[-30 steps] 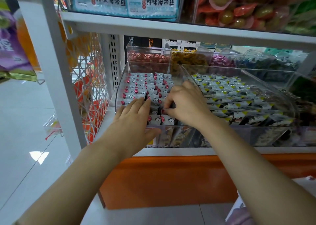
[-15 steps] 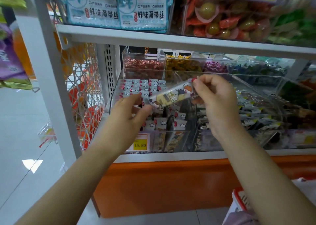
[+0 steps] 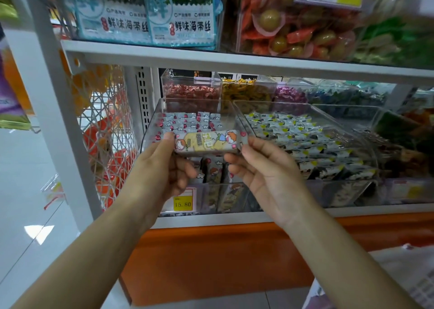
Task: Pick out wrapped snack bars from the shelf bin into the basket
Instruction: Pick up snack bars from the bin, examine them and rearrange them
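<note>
Plastic-wrapped snack bar [image 3: 207, 142] between both hands

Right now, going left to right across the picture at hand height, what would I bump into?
White wire rack → left hand → wrapped snack bar, pinched at both ends → right hand → yellow-marked snack bars.

A white metal shelving unit [image 3: 234, 58] stands on an orange base [image 3: 211, 261] beside glossy pale floor tiles [image 3: 25, 167].

Probably a shop; snack bins [image 3: 152, 123] on shelving [image 3: 234, 58]; yellow price tag [image 3: 182, 204].
</note>
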{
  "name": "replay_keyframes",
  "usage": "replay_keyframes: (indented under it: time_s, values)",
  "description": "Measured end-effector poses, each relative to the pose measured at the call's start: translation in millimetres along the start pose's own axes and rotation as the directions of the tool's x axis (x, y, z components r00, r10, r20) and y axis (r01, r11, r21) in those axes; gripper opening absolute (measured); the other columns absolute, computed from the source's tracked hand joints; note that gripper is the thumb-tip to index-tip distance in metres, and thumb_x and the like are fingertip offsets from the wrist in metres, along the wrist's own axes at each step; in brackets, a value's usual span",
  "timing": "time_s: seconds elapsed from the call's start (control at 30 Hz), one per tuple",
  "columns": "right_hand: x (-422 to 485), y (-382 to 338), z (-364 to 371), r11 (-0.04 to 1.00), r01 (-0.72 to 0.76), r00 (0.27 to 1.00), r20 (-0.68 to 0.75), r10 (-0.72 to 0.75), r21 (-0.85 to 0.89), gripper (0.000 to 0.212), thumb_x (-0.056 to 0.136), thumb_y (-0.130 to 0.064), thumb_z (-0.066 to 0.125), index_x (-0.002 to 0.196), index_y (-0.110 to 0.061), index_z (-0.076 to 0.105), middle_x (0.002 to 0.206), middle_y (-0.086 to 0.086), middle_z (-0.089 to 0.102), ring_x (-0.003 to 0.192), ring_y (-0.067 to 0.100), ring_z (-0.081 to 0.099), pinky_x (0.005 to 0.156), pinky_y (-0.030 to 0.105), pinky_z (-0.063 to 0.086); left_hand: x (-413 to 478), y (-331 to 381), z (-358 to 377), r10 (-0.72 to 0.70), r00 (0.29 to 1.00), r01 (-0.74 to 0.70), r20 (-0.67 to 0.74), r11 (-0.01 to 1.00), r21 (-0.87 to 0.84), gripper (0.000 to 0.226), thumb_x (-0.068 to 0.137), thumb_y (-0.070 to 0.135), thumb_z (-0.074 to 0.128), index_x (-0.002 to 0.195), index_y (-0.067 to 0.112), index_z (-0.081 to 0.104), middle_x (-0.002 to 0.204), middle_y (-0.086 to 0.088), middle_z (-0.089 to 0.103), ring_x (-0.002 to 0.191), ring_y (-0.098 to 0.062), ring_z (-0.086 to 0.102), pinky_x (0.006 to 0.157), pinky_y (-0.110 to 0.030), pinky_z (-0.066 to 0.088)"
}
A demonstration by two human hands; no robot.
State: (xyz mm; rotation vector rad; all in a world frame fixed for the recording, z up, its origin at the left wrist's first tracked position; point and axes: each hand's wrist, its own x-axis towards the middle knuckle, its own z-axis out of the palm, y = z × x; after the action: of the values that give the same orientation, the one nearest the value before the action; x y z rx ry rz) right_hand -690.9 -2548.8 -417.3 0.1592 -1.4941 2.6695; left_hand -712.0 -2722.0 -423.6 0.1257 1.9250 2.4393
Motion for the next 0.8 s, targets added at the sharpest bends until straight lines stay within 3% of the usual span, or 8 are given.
replay_keyframes:
  time_s: [0.2,0.37,0.47,0.57,0.63,0.73,0.8]
  values:
    - [3,-2,-4,0.997,-0.017,0.999,-0.037,0.020,0.071,0.020,0.091,0.003,0.047,0.108,0.000,0.058,0.079,0.009,0.069,0.068,0.017,0.069,0.057,0.023,0.055,-6,-1,2,0.060,0.998,-0.062,0.020,0.990,0.128,0.050,0.102,0.033,0.030,0.071,0.001,0.052,0.039,-0.004,0.051,0.032,-0.011,0.038,0.034,-0.016,0.033]
    - [6,-4,-8,0.990,-0.008,0.995,-0.101,0.023,0.143,0.019,0.092,0.005,0.046,0.108,-0.001,0.055,0.066,0.006,0.069,0.060,0.014,0.067,0.053,0.021,0.054,-9,5,7,0.001,0.987,0.015,0.164,0.995,-0.097,0.026,0.101,0.018,0.034,0.078,0.009,0.044,0.053,-0.005,0.061,0.035,-0.007,0.042,0.034,-0.015,0.035]
    - [6,-5,-10,0.991,0.019,0.992,-0.129,-0.002,0.131,0.016,0.092,0.006,0.045,0.100,-0.002,0.056,0.060,0.004,0.067,0.055,0.012,0.065,0.051,0.019,0.053,-8,5,9,-0.015,0.973,0.046,0.230,0.990,-0.132,0.020,0.099,0.010,0.035,0.081,0.008,0.044,0.058,-0.008,0.064,0.040,-0.008,0.049,0.037,-0.016,0.040]
    - [6,-4,-11,0.998,0.055,0.991,-0.127,-0.050,0.039,0.011,0.095,-0.006,0.047,0.094,-0.005,0.058,0.061,0.002,0.066,0.055,0.012,0.064,0.050,0.022,0.052,-7,4,6,0.026,0.969,-0.023,0.246,1.000,-0.013,0.014,0.099,0.006,0.034,0.093,0.004,0.046,0.063,-0.008,0.068,0.045,-0.009,0.055,0.041,-0.018,0.045]
    - [6,-2,-11,0.996,0.075,0.990,-0.113,-0.081,-0.054,0.012,0.093,-0.016,0.052,0.085,-0.009,0.057,0.064,0.001,0.064,0.056,0.013,0.063,0.050,0.024,0.052,-7,2,3,0.124,0.965,-0.166,0.230,0.970,0.176,0.013,0.100,0.005,0.034,0.098,0.007,0.047,0.070,-0.009,0.071,0.050,-0.013,0.059,0.046,-0.021,0.048]
    - [6,0,-13,0.979,0.107,0.985,-0.112,-0.127,-0.172,0.004,0.087,-0.007,0.059,0.083,-0.008,0.058,0.081,0.007,0.059,0.065,0.013,0.062,0.054,0.022,0.053,-6,0,0,0.282,0.943,-0.331,0.175,0.849,0.413,0.025,0.098,0.005,0.039,0.106,0.022,0.055,0.073,-0.003,0.071,0.059,-0.015,0.063,0.054,-0.023,0.051]
    - [7,1,-15,0.969,0.123,0.985,-0.092,-0.145,-0.212,0.010,0.086,0.003,0.058,0.088,-0.007,0.059,0.096,0.014,0.059,0.074,0.018,0.064,0.061,0.023,0.054,-7,2,-1,0.284,0.951,-0.310,0.124,0.879,0.361,0.036,0.095,-0.002,0.042,0.105,0.027,0.062,0.078,-0.003,0.070,0.058,-0.010,0.062,0.053,-0.019,0.049]
